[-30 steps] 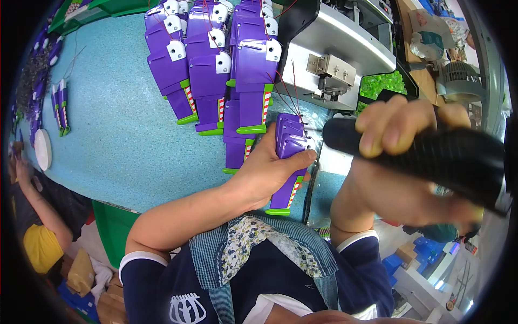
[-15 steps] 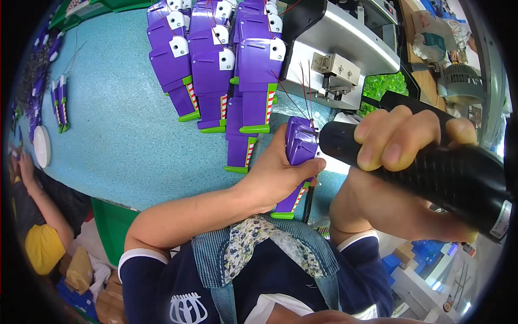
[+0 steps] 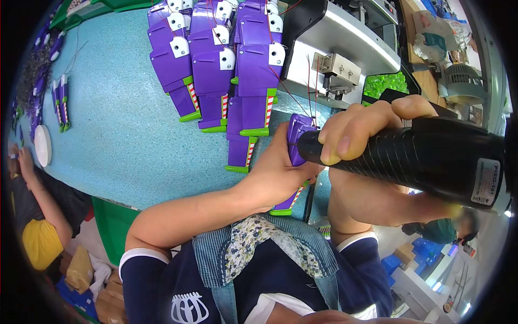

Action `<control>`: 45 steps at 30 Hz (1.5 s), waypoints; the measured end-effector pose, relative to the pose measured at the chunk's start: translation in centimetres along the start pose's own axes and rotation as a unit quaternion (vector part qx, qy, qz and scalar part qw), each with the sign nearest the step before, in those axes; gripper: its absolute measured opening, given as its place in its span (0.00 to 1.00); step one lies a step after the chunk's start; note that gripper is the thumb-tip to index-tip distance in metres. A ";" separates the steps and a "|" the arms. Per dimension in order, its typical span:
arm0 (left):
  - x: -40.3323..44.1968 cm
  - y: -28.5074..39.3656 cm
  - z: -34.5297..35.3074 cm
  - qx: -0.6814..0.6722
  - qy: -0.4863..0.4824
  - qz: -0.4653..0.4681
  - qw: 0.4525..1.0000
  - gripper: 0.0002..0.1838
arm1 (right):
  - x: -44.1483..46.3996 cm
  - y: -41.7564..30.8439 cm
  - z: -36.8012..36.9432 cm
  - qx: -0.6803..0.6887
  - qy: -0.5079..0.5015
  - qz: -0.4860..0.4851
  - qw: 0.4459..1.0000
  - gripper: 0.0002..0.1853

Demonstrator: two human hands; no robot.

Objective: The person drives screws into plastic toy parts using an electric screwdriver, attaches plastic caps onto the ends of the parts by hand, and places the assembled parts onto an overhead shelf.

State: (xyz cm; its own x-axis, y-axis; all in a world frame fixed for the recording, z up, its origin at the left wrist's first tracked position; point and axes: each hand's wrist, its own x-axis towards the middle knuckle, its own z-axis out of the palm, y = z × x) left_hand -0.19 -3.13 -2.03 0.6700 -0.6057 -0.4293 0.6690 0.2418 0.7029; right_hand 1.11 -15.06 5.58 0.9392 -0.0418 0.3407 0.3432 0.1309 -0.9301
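My left hand (image 3: 272,175) is wrapped round a purple plastic toy part (image 3: 297,125) with a green end and a red-and-white striped edge. Thin red wires rise from its upper end. In my right hand (image 3: 359,135) is a black electric screwdriver (image 3: 431,156), its nose pointing left against or just over the purple part. Whether the bit sits on a screw cannot be made out. Much of the toy part is covered by my left fingers and the screwdriver. Similar purple parts (image 3: 259,73) with white corners and green ends lie in overlapping rows just beyond my left hand.
A metal-fronted machine (image 3: 337,43) stands at the back right, near a container of green pieces (image 3: 386,83). On the blue table (image 3: 118,119) are a white lid (image 3: 42,146) and slim purple-green parts (image 3: 62,102). Another person's arm (image 3: 46,205) reaches in at far left.
The screwdriver's nose has moved left and slightly down over the purple part, and its rear end has swung up, so it lies more level. Another person has come into view at lower right.
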 end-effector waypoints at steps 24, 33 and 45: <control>-0.2 0.1 -0.3 0.128 -0.005 -0.020 0.992 0.55 | 0.9 -1.0 -0.5 0.051 0.000 -0.078 0.996 0.52; -0.4 0.0 -0.6 0.205 -0.013 0.017 0.979 0.47 | 0.5 -0.5 -0.8 0.060 0.030 -0.055 0.996 0.49; -5.0 6.1 -3.8 -0.054 -0.030 0.140 0.988 0.26 | -1.3 0.7 -2.9 0.042 0.070 -0.068 0.994 0.49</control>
State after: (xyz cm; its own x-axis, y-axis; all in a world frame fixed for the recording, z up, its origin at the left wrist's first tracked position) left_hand 1.76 4.26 2.24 0.8158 -0.5466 -0.1889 0.4919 0.4840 0.7237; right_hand 0.21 -17.79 4.06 0.8777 -0.2014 0.4348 0.4711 0.1972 -0.8597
